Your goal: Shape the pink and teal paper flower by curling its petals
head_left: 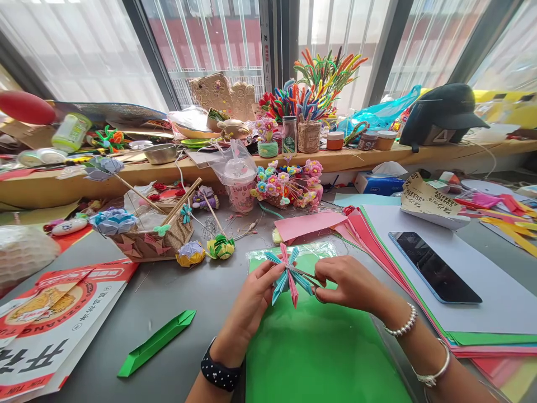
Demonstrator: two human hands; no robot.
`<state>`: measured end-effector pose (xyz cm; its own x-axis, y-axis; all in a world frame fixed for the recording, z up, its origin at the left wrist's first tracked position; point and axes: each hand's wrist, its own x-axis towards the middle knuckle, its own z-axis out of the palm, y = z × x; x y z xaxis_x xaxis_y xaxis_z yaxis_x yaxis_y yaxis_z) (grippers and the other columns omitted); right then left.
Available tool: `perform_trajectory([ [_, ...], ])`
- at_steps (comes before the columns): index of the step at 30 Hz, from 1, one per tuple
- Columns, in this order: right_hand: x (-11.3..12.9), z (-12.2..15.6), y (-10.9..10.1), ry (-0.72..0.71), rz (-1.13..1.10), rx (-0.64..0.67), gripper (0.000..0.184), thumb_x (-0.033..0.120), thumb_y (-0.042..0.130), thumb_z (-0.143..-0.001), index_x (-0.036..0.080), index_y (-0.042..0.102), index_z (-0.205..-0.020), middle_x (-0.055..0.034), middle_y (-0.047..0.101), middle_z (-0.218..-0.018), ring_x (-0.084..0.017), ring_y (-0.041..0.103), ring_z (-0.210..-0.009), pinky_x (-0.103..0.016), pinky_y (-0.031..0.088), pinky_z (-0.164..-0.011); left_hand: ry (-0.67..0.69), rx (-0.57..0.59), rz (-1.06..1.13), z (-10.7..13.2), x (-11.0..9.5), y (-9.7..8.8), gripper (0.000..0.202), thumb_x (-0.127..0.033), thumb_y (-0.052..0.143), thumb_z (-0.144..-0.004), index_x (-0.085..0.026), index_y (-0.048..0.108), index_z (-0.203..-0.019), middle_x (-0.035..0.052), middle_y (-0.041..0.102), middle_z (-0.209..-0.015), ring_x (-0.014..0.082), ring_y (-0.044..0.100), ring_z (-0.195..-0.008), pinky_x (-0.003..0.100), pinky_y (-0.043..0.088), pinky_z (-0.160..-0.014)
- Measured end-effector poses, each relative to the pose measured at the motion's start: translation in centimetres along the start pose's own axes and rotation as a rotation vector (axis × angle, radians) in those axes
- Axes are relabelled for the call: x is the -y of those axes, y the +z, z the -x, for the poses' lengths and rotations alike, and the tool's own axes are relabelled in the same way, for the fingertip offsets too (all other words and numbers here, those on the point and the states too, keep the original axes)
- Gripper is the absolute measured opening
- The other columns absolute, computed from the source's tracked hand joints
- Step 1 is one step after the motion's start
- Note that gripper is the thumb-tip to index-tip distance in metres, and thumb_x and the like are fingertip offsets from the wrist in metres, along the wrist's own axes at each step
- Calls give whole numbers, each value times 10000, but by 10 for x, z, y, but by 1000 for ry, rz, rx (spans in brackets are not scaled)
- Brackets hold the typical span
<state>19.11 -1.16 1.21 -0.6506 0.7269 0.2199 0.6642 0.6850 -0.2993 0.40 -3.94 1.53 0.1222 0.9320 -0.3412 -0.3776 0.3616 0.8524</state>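
Ledge point(356, 160): stems point(309, 103) in pot point(309, 138); fingers point(272, 273) hold star point(289, 272).

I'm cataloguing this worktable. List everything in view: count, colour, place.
Paper flower: one, pink and blue, centre
Scissors: one, silver, at flower
Sheet: one, green, under flower
Folded strip: one, green, front left
Paper bag: one, red and white, left
Paper stack: one, multicoloured, right
Phone: one, black, on stack
Basket: one, brown, back left
Cup: one, pink, back centre
Small flowers: many, mixed, beside cup
Pipe cleaners: many, mixed, on ledge
Plastic bag: one, blue, on ledge
Cap: one, black, on ledge
Clutter: uncounted, mixed, along ledge
Left hand: one, black wristband, at flower
Right hand: one, silver bracelets, at scissors
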Motion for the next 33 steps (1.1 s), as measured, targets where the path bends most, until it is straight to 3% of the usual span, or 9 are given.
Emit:
perform_trajectory([
  [8,-2,-1,1,-16,-28,-21,197,176,543,-708,173,435,-543,53,418,-502,-81,295,-474,-213,197,-482,-22,11,4,-1,-1,-3,121,-234,635,-713,-175,654,-818,21,710,-855,129,614,-771,169,437,-646],
  [17,-3,-1,2,-47,-22,-40,228,200,506,-756,172,424,-545,50,409,-502,-81,275,-466,-218,194,-475,-8,-12,20,3,-6,1,82,-216,620,-724,-173,656,-784,27,708,-859,136,624,-761,174,435,-620],
  [27,-1,1,-1,13,67,-32,181,284,567,-759,176,503,-629,16,544,-602,-114,440,-539,-228,242,-506,-9,-49,46,1,-4,0,53,-211,666,-667,-187,654,-713,-15,698,-767,114,613,-698,177,444,-626],
  [33,-4,2,-2,69,51,-68,191,345,590,-753,173,540,-688,1,564,-649,-127,462,-563,-234,252,-510,31,-51,57,0,-3,-2,88,-213,683,-644,-181,645,-716,-23,662,-701,99,594,-645,168,449,-582],
])
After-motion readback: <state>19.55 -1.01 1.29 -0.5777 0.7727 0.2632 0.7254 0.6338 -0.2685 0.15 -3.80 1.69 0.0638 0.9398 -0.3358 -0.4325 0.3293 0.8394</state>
